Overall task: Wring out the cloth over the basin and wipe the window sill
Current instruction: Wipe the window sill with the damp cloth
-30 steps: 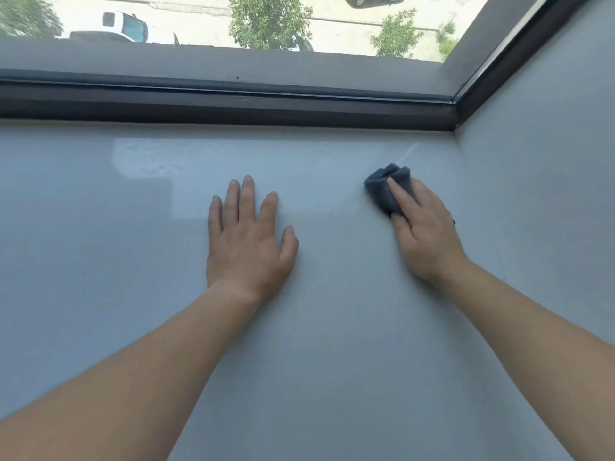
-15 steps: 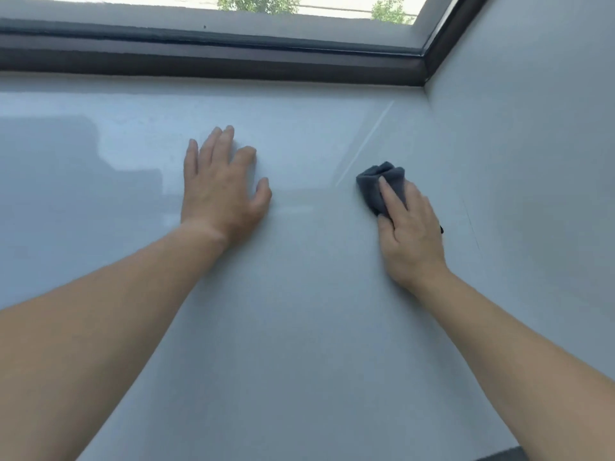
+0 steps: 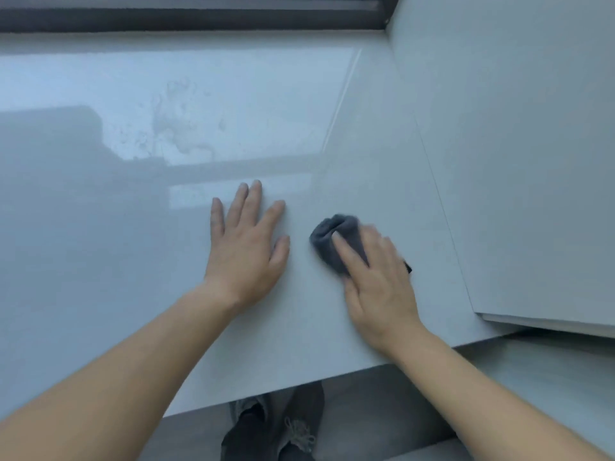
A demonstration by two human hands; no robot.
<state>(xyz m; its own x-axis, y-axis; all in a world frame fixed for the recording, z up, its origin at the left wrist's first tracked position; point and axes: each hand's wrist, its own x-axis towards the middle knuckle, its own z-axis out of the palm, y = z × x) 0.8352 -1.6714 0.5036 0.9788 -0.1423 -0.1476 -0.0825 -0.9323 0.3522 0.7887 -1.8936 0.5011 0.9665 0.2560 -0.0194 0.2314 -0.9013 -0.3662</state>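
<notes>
A small dark grey cloth (image 3: 327,231) lies bunched on the glossy pale grey window sill (image 3: 133,261). My right hand (image 3: 376,281) presses flat on top of it, fingers over the cloth, so only its far end and a corner at the right show. My left hand (image 3: 248,247) rests flat on the sill just left of the cloth, fingers spread, holding nothing. A patch of damp smears (image 3: 179,124) shows on the sill farther back. No basin is in view.
The dark window frame (image 3: 199,15) runs along the back of the sill. A pale side wall (image 3: 519,161) closes the sill on the right. The sill's front edge (image 3: 299,384) is near me, with a dark shoe (image 3: 266,430) on the grey floor below.
My right hand has dragged the cloth back toward the sill's front edge. My left hand has also slid nearer, and my view has tipped down, so the outdoors is gone and the floor shows.
</notes>
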